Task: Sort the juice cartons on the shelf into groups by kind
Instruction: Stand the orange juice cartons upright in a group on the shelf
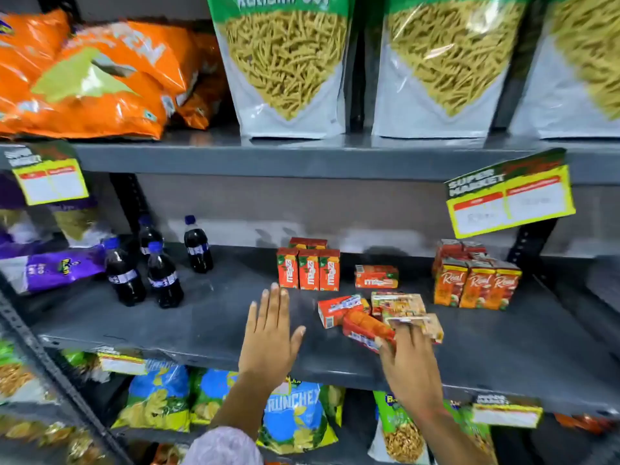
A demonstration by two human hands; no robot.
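Note:
Red Maaza cartons (308, 273) stand upright in a tight group mid-shelf, and one more Maaza carton (376, 276) lies flat to their right. Orange Real cartons (476, 283) stand grouped at the right. Between the two groups is a loose pile: a red carton (339, 310) on its side, another red carton (364, 327) and a pale multicolour carton (399, 305). My right hand (411, 367) reaches into this pile, and its fingers grip a pale carton (432, 325), blurred by motion. My left hand (270, 333) hovers flat over the grey shelf (167, 333), fingers spread and holding nothing.
Several dark cola bottles (161, 276) stand at the shelf's left. Purple snack bags (53, 266) lie further left. A yellow price tag (510, 199) hangs from the upper shelf edge above the Real cartons. Snack bags fill the shelves above and below.

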